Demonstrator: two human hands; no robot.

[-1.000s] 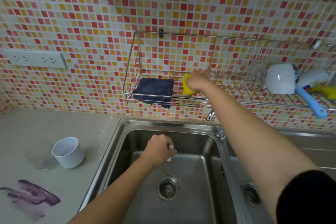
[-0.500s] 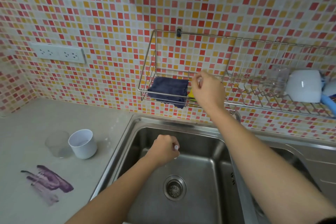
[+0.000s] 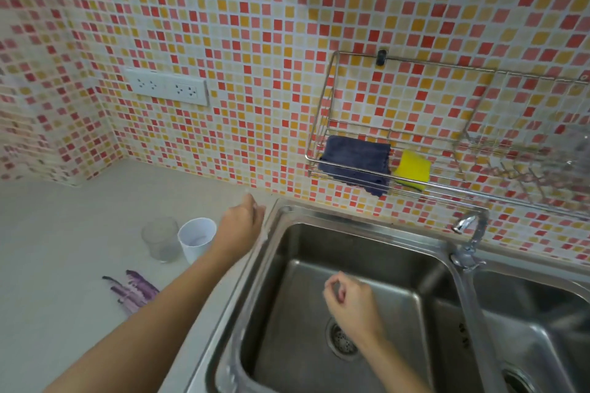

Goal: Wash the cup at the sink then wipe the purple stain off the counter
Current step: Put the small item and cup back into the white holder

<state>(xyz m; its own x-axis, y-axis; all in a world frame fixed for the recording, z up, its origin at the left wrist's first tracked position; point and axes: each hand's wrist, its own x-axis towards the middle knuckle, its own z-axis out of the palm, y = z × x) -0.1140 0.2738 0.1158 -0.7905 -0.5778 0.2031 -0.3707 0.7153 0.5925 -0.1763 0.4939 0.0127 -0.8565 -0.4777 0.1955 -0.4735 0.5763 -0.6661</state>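
1. Progress. The cup (image 3: 196, 238) stands upright on the desk (image 3: 64, 249), close to the desk's right edge where the sink (image 3: 367, 249) begins; a clear glass (image 3: 159, 239) stands just beside it on its left. The cup is not in the sink and no water shows at the tap (image 3: 469, 223); judged from this, the wash is not yet begun. The stain (image 3: 134, 290) lies whole toward the desk's front edge, nearer the front than the cup; the wipe is not yet begun either. The cloth (image 3: 354, 159) and the sponge (image 3: 412, 169) lie side by side in the wall rack (image 3: 329, 112), above the sink; neither is in a hand.

2. Hands. The left hand (image 3: 239, 226) is over the desk's right edge, just beside the cup on its right; it does not grip the cup. The right hand (image 3: 348, 300) hangs over the basin, above the drain (image 3: 341, 340); its fingers are curled, thumb and forefinger tips meeting in a ring; nothing shows inside it.

3. Limits of view. The left hand is blurred and seen from its back; whether its fingers are spread or closed, I cannot tell. The cup's bottom looks faintly tinted; this is hard to confirm. The rack's right part is blurred; its contents cannot be named. The second basin is cut off by the frame.
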